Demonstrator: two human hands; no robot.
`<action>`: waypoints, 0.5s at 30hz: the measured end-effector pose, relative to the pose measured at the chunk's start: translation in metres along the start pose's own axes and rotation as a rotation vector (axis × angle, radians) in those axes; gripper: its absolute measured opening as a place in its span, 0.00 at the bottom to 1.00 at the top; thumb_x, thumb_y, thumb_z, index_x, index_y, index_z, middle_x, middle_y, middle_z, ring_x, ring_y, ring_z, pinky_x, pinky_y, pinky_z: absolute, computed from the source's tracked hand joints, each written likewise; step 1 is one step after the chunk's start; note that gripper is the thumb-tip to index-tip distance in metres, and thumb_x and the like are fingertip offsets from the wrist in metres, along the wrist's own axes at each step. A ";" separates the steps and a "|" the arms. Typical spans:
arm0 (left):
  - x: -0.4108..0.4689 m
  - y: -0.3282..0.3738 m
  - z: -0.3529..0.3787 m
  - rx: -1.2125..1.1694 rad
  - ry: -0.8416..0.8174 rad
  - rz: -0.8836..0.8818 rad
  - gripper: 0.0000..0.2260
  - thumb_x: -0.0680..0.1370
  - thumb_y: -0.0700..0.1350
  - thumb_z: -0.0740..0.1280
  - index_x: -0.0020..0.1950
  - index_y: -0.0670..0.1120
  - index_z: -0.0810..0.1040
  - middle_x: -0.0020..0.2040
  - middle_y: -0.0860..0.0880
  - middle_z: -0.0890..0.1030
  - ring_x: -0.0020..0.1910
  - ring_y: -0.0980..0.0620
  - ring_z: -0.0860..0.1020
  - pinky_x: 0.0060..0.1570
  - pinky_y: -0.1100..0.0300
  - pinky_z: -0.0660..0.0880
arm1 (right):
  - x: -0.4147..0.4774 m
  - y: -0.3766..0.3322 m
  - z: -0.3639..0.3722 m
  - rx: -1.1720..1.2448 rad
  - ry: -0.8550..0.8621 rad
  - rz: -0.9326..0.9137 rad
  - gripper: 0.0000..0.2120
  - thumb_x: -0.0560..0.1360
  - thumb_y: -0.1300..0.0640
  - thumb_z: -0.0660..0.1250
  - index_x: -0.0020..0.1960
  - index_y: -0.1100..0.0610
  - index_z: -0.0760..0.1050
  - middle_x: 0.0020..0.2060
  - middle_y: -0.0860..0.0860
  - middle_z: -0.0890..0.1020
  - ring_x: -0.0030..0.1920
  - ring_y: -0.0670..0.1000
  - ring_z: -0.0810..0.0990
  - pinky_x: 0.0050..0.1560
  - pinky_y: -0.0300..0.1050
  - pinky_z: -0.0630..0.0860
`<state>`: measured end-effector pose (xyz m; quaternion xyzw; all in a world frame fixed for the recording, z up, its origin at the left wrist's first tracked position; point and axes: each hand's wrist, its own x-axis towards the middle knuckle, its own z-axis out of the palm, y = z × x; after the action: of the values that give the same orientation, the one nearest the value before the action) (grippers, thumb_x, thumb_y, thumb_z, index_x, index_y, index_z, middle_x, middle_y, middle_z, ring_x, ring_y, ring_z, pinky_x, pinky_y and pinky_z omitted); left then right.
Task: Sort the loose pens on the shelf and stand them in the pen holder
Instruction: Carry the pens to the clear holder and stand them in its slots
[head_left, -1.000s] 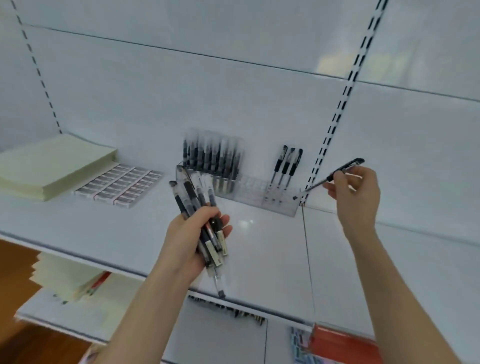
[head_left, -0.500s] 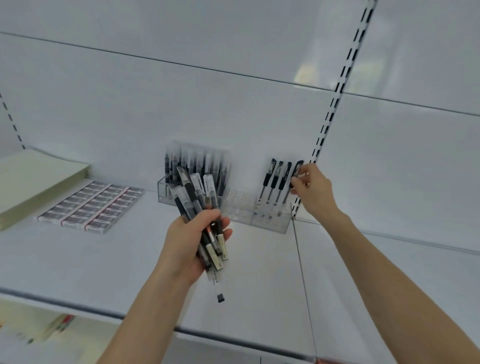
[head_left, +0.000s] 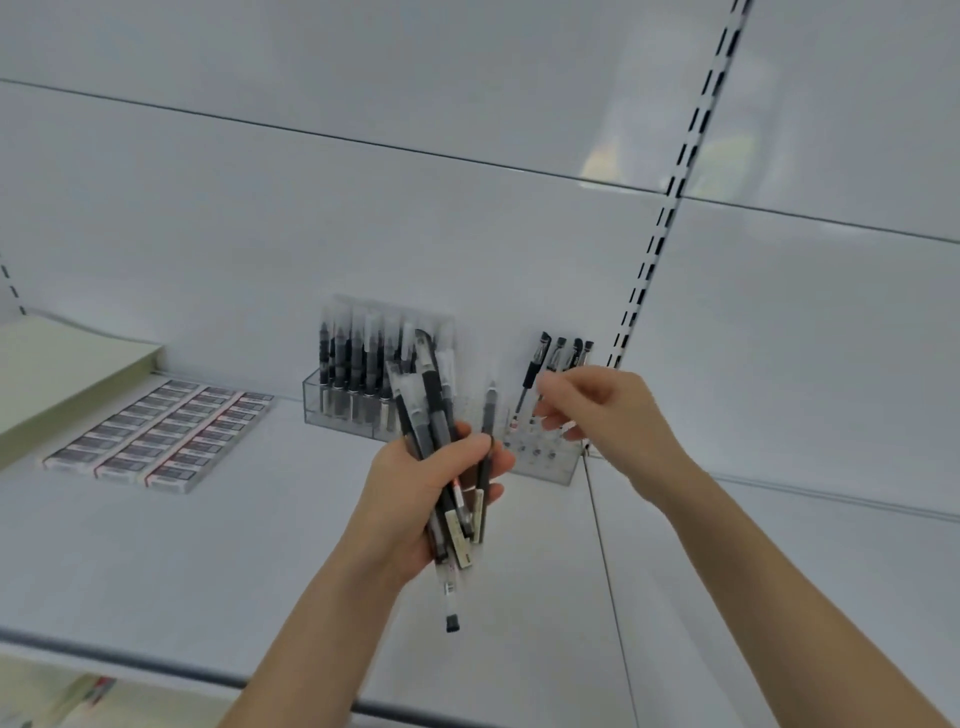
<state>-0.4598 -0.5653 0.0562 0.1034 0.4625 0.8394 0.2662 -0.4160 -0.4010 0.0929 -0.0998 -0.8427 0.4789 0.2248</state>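
My left hand (head_left: 415, 499) grips a bundle of loose pens (head_left: 431, 410) in front of the clear pen holder (head_left: 540, 462), tips pointing down. One thin pen (head_left: 488, 410) sticks up apart from the rest on the bundle's right side. My right hand (head_left: 608, 415) hovers just right of the bundle, in front of the holder's right end, fingers loosely curled with nothing in them. Several black pens (head_left: 558, 353) stand in that right end. Several clear-capped pens (head_left: 358, 364) fill the left end.
A flat block of small labelled boxes (head_left: 156, 436) lies on the white shelf to the left, and a pale paper stack (head_left: 62, 374) sits beyond it. A slotted upright rail (head_left: 670, 197) runs up the back wall. The shelf's front edge (head_left: 104, 652) crosses below.
My right hand carried a black pen to the holder's right end, let it go there, and has drawn back toward the bundle. My left hand kept the bundle.
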 end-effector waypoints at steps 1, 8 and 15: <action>0.001 0.000 0.002 0.025 -0.016 -0.001 0.04 0.74 0.34 0.66 0.45 0.41 0.74 0.35 0.44 0.84 0.36 0.50 0.84 0.31 0.60 0.80 | -0.003 -0.006 0.005 -0.006 -0.087 0.011 0.10 0.74 0.49 0.66 0.43 0.55 0.80 0.36 0.47 0.83 0.36 0.42 0.81 0.38 0.35 0.77; 0.010 0.009 -0.010 0.127 -0.066 -0.027 0.07 0.74 0.36 0.67 0.50 0.36 0.74 0.39 0.41 0.83 0.40 0.46 0.83 0.35 0.56 0.81 | 0.002 -0.019 0.020 0.178 -0.096 0.062 0.08 0.74 0.56 0.67 0.40 0.60 0.77 0.34 0.50 0.82 0.33 0.43 0.81 0.35 0.35 0.77; 0.021 0.024 -0.039 0.115 0.016 -0.058 0.06 0.76 0.41 0.65 0.42 0.40 0.74 0.34 0.46 0.75 0.32 0.51 0.79 0.32 0.57 0.80 | 0.026 -0.022 0.002 0.312 0.337 -0.003 0.05 0.77 0.57 0.64 0.44 0.56 0.76 0.34 0.50 0.82 0.32 0.49 0.84 0.37 0.38 0.81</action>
<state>-0.5021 -0.5919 0.0532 0.0985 0.5146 0.8042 0.2805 -0.4387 -0.4039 0.1178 -0.1413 -0.7090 0.5798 0.3757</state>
